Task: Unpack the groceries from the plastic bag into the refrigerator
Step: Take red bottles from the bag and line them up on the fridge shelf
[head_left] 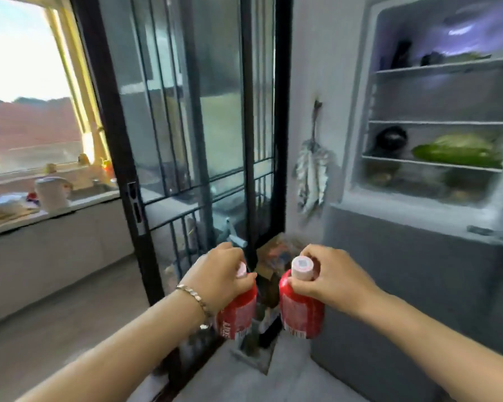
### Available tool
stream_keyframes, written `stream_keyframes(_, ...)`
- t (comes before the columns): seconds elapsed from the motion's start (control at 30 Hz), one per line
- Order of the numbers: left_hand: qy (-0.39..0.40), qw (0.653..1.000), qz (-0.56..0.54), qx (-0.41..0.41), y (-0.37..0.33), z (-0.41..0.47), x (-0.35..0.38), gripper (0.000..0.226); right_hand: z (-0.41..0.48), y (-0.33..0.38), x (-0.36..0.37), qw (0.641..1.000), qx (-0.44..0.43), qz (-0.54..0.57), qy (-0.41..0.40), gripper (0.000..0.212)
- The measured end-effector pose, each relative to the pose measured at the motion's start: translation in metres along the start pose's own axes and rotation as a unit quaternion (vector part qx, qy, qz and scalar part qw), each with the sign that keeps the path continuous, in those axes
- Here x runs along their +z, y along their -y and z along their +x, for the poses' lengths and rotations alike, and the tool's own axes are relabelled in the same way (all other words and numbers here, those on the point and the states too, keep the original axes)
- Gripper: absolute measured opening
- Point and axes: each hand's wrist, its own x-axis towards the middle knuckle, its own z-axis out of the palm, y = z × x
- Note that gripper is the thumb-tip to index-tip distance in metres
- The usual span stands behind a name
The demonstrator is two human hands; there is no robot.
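The left hand point(224, 274) was curled over the top of a red bottle, the left bottle point(238, 311), its fingers wrapped around the neck so that only a sliver of the pink cap point(241, 269) showed. The right hand point(328, 277) gripped a matching right bottle point(301, 311) the same way, thumb and fingers pinched just below its pale pink lid point(302, 266), which faced the camera. Both bottles hung upright in the air, near each other but apart, low in front of the person and just left of the refrigerator point(404, 256). A metal bracelet point(195, 298) sat on the left wrist. The refrigerator stood open at the right, with its glass shelves point(436, 163) in plain sight; a large green vegetable point(459, 150) lay on one shelf beside a dark round item point(391, 137) (too blurred to name). Between the bottles and beyond them, some clutter on the floor point(270, 265) was smeared by motion, and whether it included the bag could not be told. A black-framed glass sliding door point(192, 126) filled the middle, a feathery duster point(312, 169) hung on the wall beside it, and to the left a white cup point(51, 192) stood on a counter point(79, 206) under a bright window point(21, 82).
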Motion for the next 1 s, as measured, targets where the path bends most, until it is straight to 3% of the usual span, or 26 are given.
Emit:
stream_keyframes(0.17,0.005,0.991,-0.057,0.12,-0.041,0.149,0.02,0.024,0.069,-0.062,-0.066,0.99,0.111,-0.029,-0.086,0.024)
stream_keyframes(0.4,-0.063,0.965,-0.165,0.197,-0.106,0.323,0.044,0.017,0.15,-0.14,-0.16,0.952,0.188,-0.099,-0.221,0.024)
stream_keyframes(0.57,-0.109,0.947,-0.19,0.233,-0.158,0.444,0.071,0.014,0.222,-0.211,-0.233,0.927,0.178,-0.117,-0.308,0.023)
stream_keyframes(0.8,-0.193,0.923,-0.26,0.207,-0.222,0.605,0.085,0.017,0.341,-0.301,-0.339,0.881,0.143,-0.15,-0.426,0.028)
stream_keyframes(1.0,-0.221,0.917,-0.254,0.213,-0.266,0.73,0.103,0.013,0.444,-0.36,-0.397,0.862,0.136,-0.179,-0.455,0.027)
